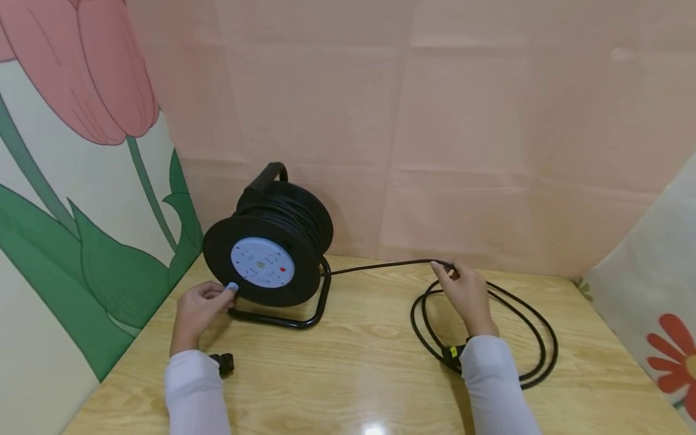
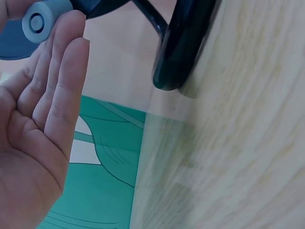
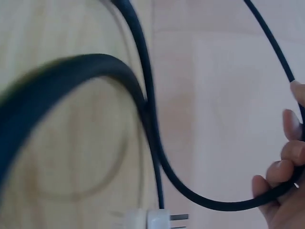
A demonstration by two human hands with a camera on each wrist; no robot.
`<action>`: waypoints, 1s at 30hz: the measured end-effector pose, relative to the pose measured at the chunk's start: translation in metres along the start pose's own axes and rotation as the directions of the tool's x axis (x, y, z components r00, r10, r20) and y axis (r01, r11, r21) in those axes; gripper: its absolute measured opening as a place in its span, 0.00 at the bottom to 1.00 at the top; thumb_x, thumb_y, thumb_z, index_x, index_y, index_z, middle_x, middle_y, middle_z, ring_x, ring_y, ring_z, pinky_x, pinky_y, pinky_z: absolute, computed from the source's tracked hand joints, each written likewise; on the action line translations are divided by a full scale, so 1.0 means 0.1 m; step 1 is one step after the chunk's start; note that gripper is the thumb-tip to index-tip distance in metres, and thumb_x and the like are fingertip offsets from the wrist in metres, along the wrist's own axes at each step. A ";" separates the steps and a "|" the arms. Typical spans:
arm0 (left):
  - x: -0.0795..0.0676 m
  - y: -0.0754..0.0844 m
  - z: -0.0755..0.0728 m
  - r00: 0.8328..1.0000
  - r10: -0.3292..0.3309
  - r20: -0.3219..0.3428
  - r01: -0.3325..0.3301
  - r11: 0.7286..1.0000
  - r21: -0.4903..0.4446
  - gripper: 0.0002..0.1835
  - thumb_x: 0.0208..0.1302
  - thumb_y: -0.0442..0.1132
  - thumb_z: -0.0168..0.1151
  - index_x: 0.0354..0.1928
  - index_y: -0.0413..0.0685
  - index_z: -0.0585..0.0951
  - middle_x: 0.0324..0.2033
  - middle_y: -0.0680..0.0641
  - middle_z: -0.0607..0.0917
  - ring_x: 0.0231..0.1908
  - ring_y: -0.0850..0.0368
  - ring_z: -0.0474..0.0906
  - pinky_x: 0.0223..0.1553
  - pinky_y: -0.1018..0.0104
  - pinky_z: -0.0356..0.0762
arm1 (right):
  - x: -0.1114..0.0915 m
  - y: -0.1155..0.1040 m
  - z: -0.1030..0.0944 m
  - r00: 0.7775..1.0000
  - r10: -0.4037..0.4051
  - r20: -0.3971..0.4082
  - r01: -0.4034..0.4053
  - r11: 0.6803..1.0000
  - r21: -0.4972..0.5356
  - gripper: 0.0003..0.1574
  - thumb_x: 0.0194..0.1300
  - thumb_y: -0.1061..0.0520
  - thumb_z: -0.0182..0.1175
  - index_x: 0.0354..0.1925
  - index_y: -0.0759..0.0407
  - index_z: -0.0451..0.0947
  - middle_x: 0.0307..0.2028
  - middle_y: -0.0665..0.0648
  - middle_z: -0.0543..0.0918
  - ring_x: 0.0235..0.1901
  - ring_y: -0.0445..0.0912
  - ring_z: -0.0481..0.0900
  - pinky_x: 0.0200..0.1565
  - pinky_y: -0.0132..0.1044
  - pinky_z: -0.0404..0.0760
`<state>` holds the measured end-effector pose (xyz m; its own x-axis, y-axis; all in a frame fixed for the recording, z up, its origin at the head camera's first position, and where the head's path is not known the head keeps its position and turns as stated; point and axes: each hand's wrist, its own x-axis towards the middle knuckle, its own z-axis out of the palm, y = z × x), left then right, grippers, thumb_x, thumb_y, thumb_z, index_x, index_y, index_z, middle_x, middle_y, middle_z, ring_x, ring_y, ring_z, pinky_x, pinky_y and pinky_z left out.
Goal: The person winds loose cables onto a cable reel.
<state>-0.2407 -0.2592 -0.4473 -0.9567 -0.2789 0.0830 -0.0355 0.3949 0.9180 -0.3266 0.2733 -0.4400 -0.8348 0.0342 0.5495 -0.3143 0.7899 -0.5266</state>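
Note:
A black cable reel [image 1: 261, 260] with a pale round socket face stands on its tubular frame at the left of the table. My left hand [image 1: 203, 311] is at the lower left of its front disc and pinches the grey crank knob [image 2: 40, 21] between thumb and fingers. Black cable [image 1: 380, 266] runs from the reel to my right hand [image 1: 467, 296], whose fingers curl round it in the right wrist view. Beyond that hand the cable falls in loose loops [image 1: 549, 338] on the table. A plug [image 3: 159, 219] with metal prongs shows at the bottom of the right wrist view.
The wooden table [image 1: 337, 374] meets a pink sheet wall [image 1: 462, 121] behind. A tulip-printed panel [image 1: 98, 254] closes the left side, near the reel. On the right stands a white panel with a red flower [image 1: 671, 344].

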 end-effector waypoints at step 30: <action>-0.05 0.19 -0.11 0.964 -0.058 -0.261 -0.059 0.906 -0.419 0.15 0.57 0.42 0.77 0.39 0.38 0.85 0.26 0.52 0.88 0.26 0.61 0.86 0.36 0.73 0.83 | 0.00 -0.13 0.19 0.999 -0.044 -0.031 0.045 0.999 0.028 0.22 0.69 0.40 0.63 0.36 0.59 0.80 0.29 0.57 0.78 0.28 0.50 0.76 0.29 0.45 0.78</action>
<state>-0.2339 -0.2598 -0.4264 -0.8445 -0.5202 0.1276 0.1453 0.0070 0.9894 -0.3305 0.2515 -0.4453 -0.8059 0.0184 0.5918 -0.3637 0.7733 -0.5193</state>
